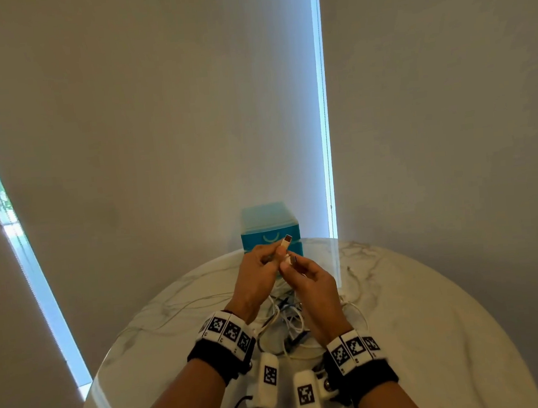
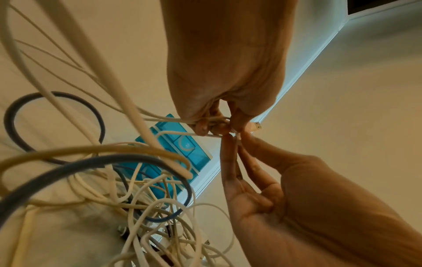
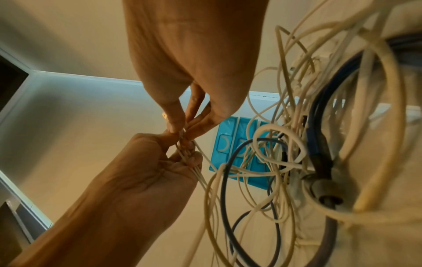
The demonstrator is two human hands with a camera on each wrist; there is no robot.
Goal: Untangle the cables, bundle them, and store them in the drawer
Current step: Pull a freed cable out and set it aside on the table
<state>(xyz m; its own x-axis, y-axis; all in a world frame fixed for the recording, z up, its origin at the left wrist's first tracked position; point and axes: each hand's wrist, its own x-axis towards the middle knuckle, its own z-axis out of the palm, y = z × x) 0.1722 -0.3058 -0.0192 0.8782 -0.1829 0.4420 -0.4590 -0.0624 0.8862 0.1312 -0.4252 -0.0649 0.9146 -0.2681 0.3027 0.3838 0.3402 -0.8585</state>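
Head view: left hand point(image 1: 257, 278) & right hand point(image 1: 314, 286) both pinch a white cable point(image 1: 285, 244) near its plugs, above the tangle point(image 1: 287, 319) on the worktop point(image 1: 434, 319), before the teal drawer unit point(image 1: 268, 226). Left wrist view: cables point(image 2: 128, 180) look light, floppy, snag-prone, so take hold by the stiff plug point(image 2: 254, 126). Right wrist view: left fingers point(image 3: 194, 159) curl round several thin strands.

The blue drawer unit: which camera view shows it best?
The head view: the blue drawer unit stands upright at the table's far edge, top and front visible, only its lower front hidden by the hands. In both wrist views it appears tilted and crossed by tangled cables.
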